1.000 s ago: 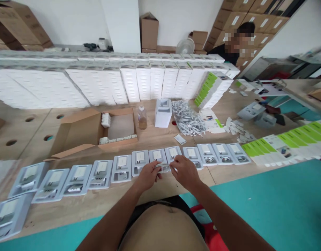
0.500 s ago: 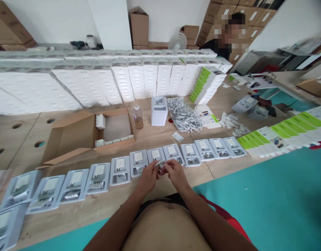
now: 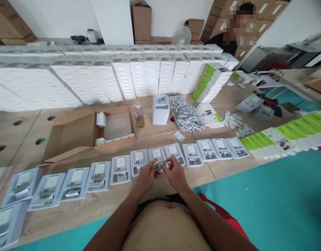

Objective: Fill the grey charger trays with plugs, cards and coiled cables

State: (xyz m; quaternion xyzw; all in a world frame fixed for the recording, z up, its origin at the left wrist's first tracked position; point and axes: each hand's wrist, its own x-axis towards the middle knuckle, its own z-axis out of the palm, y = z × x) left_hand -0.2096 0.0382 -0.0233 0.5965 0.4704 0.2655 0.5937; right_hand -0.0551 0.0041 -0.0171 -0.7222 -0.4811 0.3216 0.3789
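A coiled pale cable [image 3: 158,165] is being held up between two hands, over the near side of the table [image 3: 199,174]. Its left part is being gripped by the fingers of the left hand [image 3: 146,178], and its right side is being pinched by the narrowed fingers of the right hand [image 3: 177,174]. Just beyond the hands, a row of trays [image 3: 113,170] is being carried by the table from left to right. Pale adapters [image 3: 120,162] are being held in their far compartments; in the right-hand trays, other coils [image 3: 194,161] are being held in the near ones. Farther off, an open cardboard box [image 3: 71,134], a bottle [image 3: 139,116] and a pile of cables [image 3: 188,115] are being supported.
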